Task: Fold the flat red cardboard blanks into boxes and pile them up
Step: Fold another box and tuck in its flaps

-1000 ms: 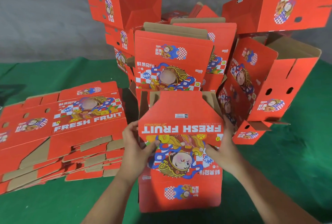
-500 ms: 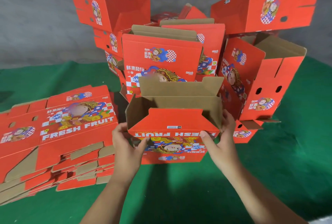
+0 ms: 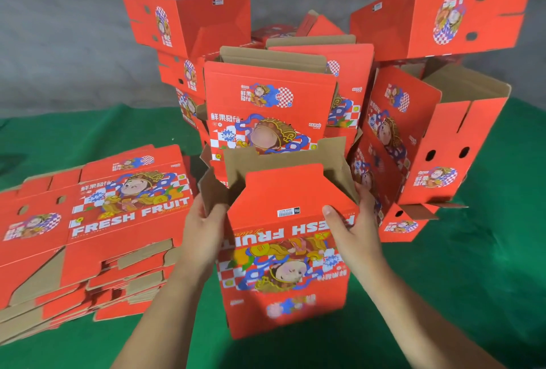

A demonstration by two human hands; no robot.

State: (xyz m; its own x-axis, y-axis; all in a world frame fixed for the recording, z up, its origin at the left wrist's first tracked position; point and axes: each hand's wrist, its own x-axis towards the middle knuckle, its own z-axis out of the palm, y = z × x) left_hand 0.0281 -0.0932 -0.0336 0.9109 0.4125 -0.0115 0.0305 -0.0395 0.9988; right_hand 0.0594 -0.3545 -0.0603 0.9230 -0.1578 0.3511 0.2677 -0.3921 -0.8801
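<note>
I hold a half-opened red box upright in front of me, its printed "FRESH FRUIT" face towards me and upside down. Brown flaps stand open at its top, and a red flap leans over the opening. My left hand grips the box's left edge, fingers curled round the brown side flap. My right hand grips the right top corner, thumb on the front face and fingers behind. A stack of flat red blanks lies at the left. Folded boxes are piled behind.
Green cloth covers the floor. More folded boxes stand at the right, one tilted on top, and a column at the back left. A grey wall runs behind.
The blank went from flat against me to opened into a tube. It now stands more upright, with its front face showing again. Both hands have shifted up to its top corners.
</note>
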